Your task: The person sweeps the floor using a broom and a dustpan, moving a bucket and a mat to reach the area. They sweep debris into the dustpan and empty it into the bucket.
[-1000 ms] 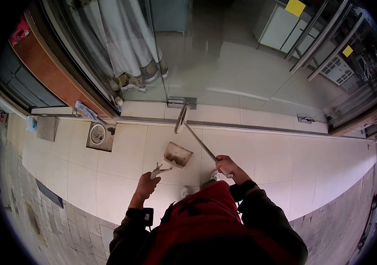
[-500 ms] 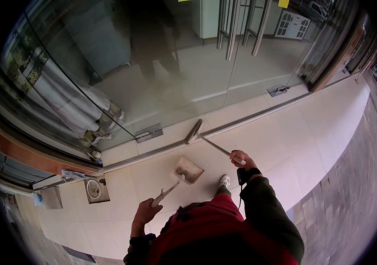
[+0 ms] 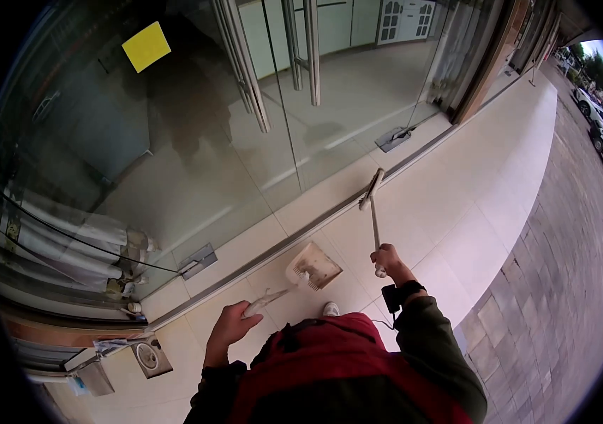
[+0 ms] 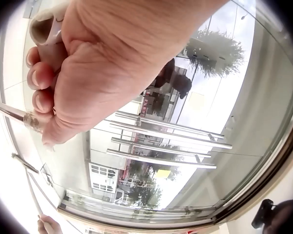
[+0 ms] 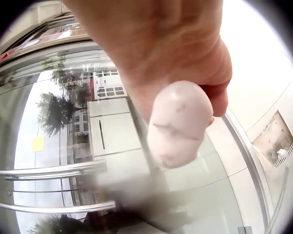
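My left hand (image 3: 234,324) grips the pale handle (image 3: 263,302) of a long-handled dustpan. Its dirty, toothed pan (image 3: 315,266) is low by the tiled floor, just in front of the door sill. In the left wrist view the fingers (image 4: 39,80) curl round the handle, below its hollow end (image 4: 41,30). My right hand (image 3: 386,260) holds a broom by the top of its stick (image 3: 375,226); the rounded handle end (image 5: 180,126) juts toward the right wrist camera. Right at the sill is the narrow broom head (image 3: 371,189), right of the pan.
Glass doors (image 3: 195,162) with long metal handles (image 3: 245,71) rise beyond the sill (image 3: 301,235). A square floor plate with a round fitting (image 3: 147,357) lies at left. Stone paving (image 3: 506,332) borders the tiles at right, with parked cars (image 3: 601,127) farther off.
The head view has turned and shifted right along the doors. Broom and dustpan have both moved right along the sill, the broom farther. Both hands keep their holds.
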Tool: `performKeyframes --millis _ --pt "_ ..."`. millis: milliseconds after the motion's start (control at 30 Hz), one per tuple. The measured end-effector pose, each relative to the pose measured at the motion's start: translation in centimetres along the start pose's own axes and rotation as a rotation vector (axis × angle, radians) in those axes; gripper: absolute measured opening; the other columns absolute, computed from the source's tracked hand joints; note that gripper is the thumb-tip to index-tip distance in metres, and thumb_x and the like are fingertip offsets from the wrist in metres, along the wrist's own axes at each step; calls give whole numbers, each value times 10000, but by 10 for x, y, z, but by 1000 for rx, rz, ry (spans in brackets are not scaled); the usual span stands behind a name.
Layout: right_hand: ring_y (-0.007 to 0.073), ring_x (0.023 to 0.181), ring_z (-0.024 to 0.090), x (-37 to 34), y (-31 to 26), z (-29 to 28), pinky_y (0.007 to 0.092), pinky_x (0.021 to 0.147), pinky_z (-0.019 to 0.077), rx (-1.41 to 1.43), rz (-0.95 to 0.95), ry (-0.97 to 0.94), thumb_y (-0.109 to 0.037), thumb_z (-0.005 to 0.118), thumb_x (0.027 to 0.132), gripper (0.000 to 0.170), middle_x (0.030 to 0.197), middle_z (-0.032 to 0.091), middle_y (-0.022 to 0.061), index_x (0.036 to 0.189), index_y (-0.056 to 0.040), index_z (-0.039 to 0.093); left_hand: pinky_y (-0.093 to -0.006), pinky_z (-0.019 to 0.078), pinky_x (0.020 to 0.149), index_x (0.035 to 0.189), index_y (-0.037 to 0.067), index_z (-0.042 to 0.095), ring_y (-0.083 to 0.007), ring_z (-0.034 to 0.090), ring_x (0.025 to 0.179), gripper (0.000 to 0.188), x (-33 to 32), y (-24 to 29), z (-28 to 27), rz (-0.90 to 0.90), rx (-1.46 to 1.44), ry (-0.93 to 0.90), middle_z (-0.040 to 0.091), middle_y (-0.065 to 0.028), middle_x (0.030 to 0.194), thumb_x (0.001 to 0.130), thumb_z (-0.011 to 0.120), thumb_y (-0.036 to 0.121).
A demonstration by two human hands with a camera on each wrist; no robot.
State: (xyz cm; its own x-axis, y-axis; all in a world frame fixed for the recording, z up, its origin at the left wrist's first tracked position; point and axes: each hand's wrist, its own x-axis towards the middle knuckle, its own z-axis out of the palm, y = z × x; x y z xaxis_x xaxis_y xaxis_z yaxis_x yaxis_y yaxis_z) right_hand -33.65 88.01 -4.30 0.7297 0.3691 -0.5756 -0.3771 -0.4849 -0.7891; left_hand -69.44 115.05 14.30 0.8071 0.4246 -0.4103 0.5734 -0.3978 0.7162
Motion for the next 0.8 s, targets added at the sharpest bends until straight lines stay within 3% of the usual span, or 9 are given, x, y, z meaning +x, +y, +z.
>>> performKeyframes --millis 67,133,167,200,367,467,500,600,800 --pt "244 598 570 20 29 -28 339 514 454 -410 -458 -207 13 656 542 149 652 521 94 683 13 606 -329 411 542 791 -17 553 -188 468 552 314 31 21 6 39 -1 -59 508 -134 603 768 714 252" --pt "276 670 587 21 21 -33 329 564 483 -572 -733 -157 -22 674 516 168 699 526 111 680 -40 640 -331 417 548 801 -18 560 -183 474 560 310 62 45 8 99 38 -102 517 -136 610 767 715 249" --pt "274 845 613 25 12 -34 355 714 509 -643 -740 -184 -54 633 637 73 665 585 92 710 -57 638 -333 419 551 809 -19 564 -182 478 566 308 77 55 8 124 59 -129 521 -137 616 768 714 246" --pt "290 680 581 38 16 -26 347 589 494 -497 -870 -126 -38 677 521 159 674 528 112 674 -52 634 -335 422 555 818 -20 567 -181 482 571 306 92 65 8 150 81 -154 525 -138 622 768 714 244" --pt "319 729 577 98 -19 -6 379 654 488 -435 -1228 -64 -65 675 521 154 630 530 110 665 -83 624 -313 425 574 922 -8 605 -151 472 604 297 167 107 11 263 94 -256 549 -133 667 773 708 227" --pt "364 1028 570 133 -29 -22 416 848 480 -618 -787 -243 -69 680 598 139 793 658 57 723 -87 621 -302 427 575 927 -9 610 -125 477 616 292 218 112 14 271 92 -299 557 -115 665 774 707 221" --pt "367 1027 571 138 -34 -33 422 851 482 -601 -799 -215 -63 683 590 143 799 661 56 717 -91 622 -298 428 576 925 -10 613 -118 477 621 289 234 118 13 286 73 -304 557 -102 664 775 707 218" --pt "339 724 569 164 -30 -75 394 638 477 -419 -986 -111 -52 676 515 185 703 554 129 690 -86 627 -287 428 578 918 -13 619 -99 478 632 278 272 135 8 269 39 -353 556 -65 659 780 704 212" --pt "316 955 586 200 -56 -137 372 804 491 -616 -679 -31 -41 691 622 183 834 640 91 788 -89 632 -273 420 568 899 -18 624 -80 465 634 269 345 167 17 286 14 -457 536 -26 649 781 708 208"
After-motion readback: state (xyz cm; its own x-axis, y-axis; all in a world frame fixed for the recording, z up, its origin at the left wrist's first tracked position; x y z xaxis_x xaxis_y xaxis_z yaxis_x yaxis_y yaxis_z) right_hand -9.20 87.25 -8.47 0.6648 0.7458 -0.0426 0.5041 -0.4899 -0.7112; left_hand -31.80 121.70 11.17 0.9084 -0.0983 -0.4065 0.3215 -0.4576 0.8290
